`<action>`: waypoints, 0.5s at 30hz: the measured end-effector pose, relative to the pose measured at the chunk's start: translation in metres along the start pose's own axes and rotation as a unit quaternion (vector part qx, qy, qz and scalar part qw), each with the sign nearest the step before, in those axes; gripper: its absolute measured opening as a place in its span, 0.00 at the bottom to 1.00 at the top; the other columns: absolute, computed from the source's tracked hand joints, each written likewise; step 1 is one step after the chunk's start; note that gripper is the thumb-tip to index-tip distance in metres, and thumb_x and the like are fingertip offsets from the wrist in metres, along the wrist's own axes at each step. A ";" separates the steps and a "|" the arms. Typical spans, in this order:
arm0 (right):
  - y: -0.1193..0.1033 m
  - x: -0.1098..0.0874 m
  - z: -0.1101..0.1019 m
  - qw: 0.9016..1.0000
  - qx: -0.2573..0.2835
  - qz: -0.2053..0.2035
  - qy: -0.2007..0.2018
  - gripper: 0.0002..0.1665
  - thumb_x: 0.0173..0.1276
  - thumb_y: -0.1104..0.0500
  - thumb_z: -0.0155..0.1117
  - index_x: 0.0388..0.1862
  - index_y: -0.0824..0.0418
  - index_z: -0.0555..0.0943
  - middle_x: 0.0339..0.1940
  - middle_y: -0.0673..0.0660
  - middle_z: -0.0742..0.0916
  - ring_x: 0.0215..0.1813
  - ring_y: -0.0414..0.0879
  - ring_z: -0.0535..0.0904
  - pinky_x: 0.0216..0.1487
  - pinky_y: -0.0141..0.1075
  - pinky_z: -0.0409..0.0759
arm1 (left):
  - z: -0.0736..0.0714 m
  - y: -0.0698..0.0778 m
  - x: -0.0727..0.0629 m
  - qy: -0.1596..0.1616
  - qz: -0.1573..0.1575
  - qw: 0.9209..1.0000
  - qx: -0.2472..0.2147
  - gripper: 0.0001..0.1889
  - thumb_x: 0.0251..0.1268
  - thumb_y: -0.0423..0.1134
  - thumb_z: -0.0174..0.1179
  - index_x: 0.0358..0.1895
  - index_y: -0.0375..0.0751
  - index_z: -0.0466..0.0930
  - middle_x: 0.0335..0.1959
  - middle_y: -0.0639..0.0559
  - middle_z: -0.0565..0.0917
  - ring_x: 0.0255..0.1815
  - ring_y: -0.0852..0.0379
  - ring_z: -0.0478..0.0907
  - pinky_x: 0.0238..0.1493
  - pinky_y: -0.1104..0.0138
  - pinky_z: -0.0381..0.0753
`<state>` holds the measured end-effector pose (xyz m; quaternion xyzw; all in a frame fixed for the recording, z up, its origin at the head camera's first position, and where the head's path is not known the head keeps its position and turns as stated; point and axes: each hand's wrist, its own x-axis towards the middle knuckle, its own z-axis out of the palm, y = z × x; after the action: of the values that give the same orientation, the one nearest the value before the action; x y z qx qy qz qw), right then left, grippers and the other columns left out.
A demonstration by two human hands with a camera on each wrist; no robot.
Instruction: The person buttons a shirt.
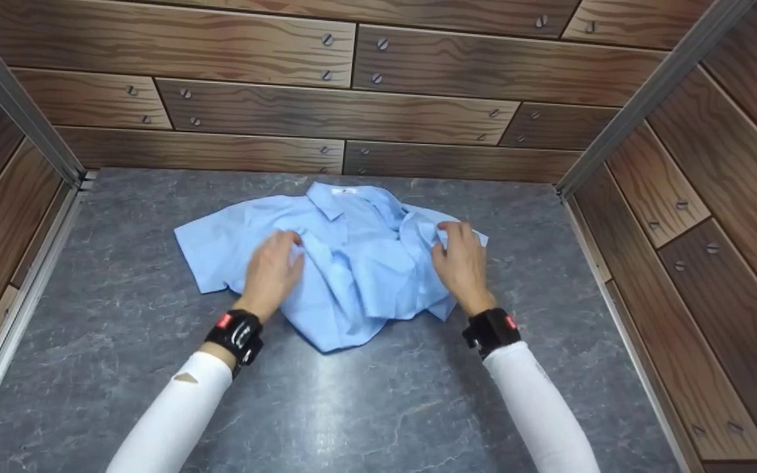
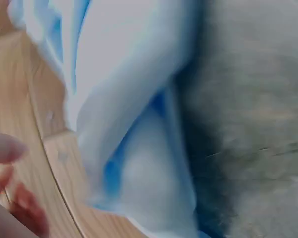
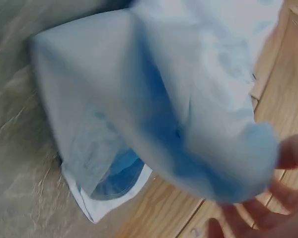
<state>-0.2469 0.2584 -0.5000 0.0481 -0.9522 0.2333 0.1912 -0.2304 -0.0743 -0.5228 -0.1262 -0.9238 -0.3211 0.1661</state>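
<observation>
Under both hands spreads one grey tabletop (image 1: pixel 326 414). On it, between and beyond them, lies one blue shirt (image 1: pixel 352 269), seemingly only partly arranged: its creased body looks left to smooth, while the one sleeve (image 1: pixel 211 246) outside the left hand (image 1: pixel 272 268) and the collar (image 1: pixel 324 205) ahead seem laid out. Of two hands, the left's thumb and fingers stand apart, gripping nothing; the right hand's (image 1: pixel 462 263) fingertips meet cloth, but blur hides whether they pinch. Behind them, two black wrist devices (image 1: pixel 237 334).
</observation>
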 end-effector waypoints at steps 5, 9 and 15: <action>-0.003 -0.011 -0.002 0.990 -0.036 -0.102 -0.092 0.10 0.64 0.53 0.61 0.40 0.54 0.84 0.41 0.54 0.84 0.47 0.54 0.78 0.47 0.50 0.73 | 0.022 0.020 -0.032 -0.195 0.088 0.977 0.010 0.16 0.64 0.56 0.59 0.41 0.48 0.81 0.35 0.55 0.81 0.37 0.56 0.78 0.41 0.60 0.77; -0.002 -0.020 -0.001 0.957 -0.075 -0.096 -0.264 0.32 0.60 0.37 0.65 0.61 0.49 0.78 0.64 0.53 0.78 0.70 0.56 0.67 0.65 0.61 0.63 | 0.038 0.017 -0.049 -0.281 0.117 0.951 0.047 0.38 0.48 0.71 0.63 0.57 0.48 0.76 0.61 0.45 0.74 0.65 0.44 0.68 0.66 0.46 0.65; 0.014 -0.035 0.014 0.931 -0.125 -0.124 -0.321 0.52 0.58 0.43 0.71 0.77 0.41 0.56 0.77 0.51 0.64 0.78 0.60 0.51 0.67 0.71 0.49 | 0.049 0.002 -0.052 -0.245 0.146 0.958 0.037 0.34 0.46 0.49 0.74 0.58 0.40 0.75 0.65 0.42 0.71 0.67 0.43 0.67 0.69 0.47 0.62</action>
<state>-0.2217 0.2646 -0.5309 0.2135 -0.9707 0.0587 -0.0929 -0.1936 -0.0484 -0.5777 -0.3283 -0.9189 -0.2183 -0.0159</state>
